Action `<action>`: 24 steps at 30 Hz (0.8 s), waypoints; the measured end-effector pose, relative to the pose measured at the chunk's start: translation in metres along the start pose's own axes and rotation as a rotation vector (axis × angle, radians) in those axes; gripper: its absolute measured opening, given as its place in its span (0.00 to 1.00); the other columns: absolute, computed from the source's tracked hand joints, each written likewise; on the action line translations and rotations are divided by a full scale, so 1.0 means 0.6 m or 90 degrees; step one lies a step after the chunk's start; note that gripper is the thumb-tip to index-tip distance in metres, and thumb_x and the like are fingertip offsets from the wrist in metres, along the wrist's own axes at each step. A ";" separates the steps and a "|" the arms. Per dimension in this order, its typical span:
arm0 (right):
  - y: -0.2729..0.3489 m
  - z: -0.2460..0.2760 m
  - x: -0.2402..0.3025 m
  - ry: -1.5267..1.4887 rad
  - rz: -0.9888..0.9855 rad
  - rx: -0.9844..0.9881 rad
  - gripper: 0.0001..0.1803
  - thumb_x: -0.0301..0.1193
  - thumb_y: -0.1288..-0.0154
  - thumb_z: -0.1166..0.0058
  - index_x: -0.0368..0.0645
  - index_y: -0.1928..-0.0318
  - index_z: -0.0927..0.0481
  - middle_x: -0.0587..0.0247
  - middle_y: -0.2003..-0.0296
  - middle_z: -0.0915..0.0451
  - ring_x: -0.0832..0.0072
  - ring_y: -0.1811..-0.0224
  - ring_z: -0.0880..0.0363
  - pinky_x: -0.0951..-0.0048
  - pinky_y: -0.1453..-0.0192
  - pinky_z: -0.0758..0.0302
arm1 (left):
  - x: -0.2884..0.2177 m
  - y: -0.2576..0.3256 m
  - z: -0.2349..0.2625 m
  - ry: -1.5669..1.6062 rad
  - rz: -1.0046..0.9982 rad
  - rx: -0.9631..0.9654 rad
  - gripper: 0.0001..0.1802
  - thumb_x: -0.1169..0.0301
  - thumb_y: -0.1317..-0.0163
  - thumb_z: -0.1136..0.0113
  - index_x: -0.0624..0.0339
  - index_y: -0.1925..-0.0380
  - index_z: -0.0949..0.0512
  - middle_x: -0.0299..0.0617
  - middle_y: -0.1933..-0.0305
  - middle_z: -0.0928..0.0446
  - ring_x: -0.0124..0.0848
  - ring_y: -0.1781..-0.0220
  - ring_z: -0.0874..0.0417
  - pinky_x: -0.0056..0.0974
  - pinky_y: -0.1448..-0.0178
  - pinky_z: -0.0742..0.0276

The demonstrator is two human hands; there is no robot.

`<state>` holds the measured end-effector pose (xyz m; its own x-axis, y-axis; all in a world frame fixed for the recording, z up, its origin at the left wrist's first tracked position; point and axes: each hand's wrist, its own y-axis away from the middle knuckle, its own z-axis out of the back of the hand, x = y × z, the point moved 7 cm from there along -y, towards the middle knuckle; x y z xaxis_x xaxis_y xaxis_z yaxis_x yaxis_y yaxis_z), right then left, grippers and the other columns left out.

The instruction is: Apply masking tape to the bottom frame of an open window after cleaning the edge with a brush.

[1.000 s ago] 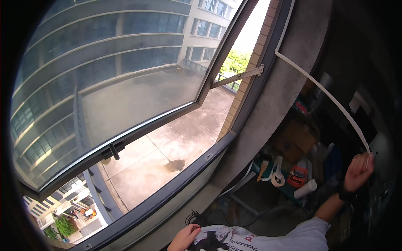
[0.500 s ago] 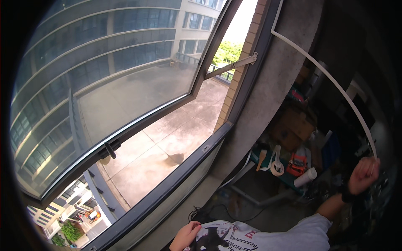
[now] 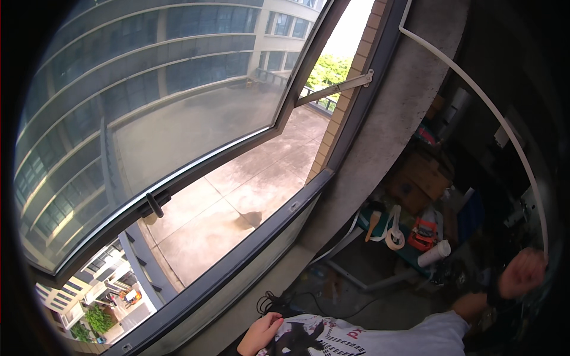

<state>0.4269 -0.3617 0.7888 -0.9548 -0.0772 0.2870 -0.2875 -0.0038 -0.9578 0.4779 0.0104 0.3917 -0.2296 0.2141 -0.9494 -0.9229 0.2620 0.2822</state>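
1. Open window (image 3: pixel 178 136): biggest thing in view, fills the left and centre, swung outward. Dark handle (image 3: pixel 154 205) on its lower frame, metal stay arm (image 3: pixel 335 88) holding it at the upper right corner.
2. Window sill frame (image 3: pixel 249 249): dark, runs diagonally from lower left up to the brick edge, directly above the left hand.
3. Concrete wall (image 3: pixel 380 142): grey reveal right of the window, running down to the cluttered floor.
4. White strip (image 3: pixel 475 95): long thin curved strip, arcs from the top of the wall down the right side and ends at the right hand.
5. Cardboard boxes (image 3: pixel 418 178): brown, stacked against the wall, above the low green surface (image 3: pixel 409 252).
6. On that surface: white tape roll (image 3: pixel 394 237), orange tool (image 3: pixel 424 232) just beside it, white tube (image 3: pixel 433 254) lying at the near edge.
7. Black cable (image 3: pixel 270 304): coiled on the floor, just above the left hand.
8. Right hand (image 3: pixel 522 272): raised at far right, fingers clenched in a fist at the lower end of the white strip, gripping it.
9. Left hand (image 3: pixel 260 333): bottom centre, resting against the printed white shirt (image 3: pixel 332 341); fingers curled, cannot tell if they grasp anything.
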 end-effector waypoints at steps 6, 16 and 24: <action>0.010 -0.014 0.009 -0.091 -0.014 0.002 0.17 0.30 0.36 0.59 0.51 0.83 0.40 0.73 0.88 0.44 0.83 0.87 0.49 0.82 0.72 0.41 | 0.006 0.002 0.005 0.025 0.039 0.002 0.15 0.64 0.37 0.54 0.64 0.58 0.29 0.54 0.61 0.26 0.45 0.57 0.24 0.38 0.53 0.31; 0.007 0.043 0.053 -0.133 0.046 -0.045 0.17 0.26 0.35 0.64 0.49 0.83 0.43 0.71 0.86 0.46 0.82 0.87 0.51 0.80 0.75 0.44 | 0.018 -0.005 0.011 0.003 -0.011 -0.034 0.15 0.64 0.36 0.55 0.64 0.59 0.29 0.54 0.62 0.26 0.45 0.58 0.24 0.38 0.54 0.31; -0.002 0.146 0.108 -0.177 -0.021 -0.110 0.17 0.27 0.33 0.66 0.49 0.82 0.42 0.70 0.86 0.45 0.81 0.86 0.49 0.77 0.68 0.40 | 0.035 -0.004 0.010 0.010 0.018 -0.025 0.15 0.63 0.37 0.55 0.64 0.59 0.29 0.52 0.66 0.26 0.41 0.66 0.23 0.36 0.60 0.30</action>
<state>0.3718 -0.4543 0.8071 -0.8942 -0.3499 0.2792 -0.3494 0.1559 -0.9239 0.4773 0.0201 0.3717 -0.2601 0.2052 -0.9435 -0.9274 0.2191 0.3033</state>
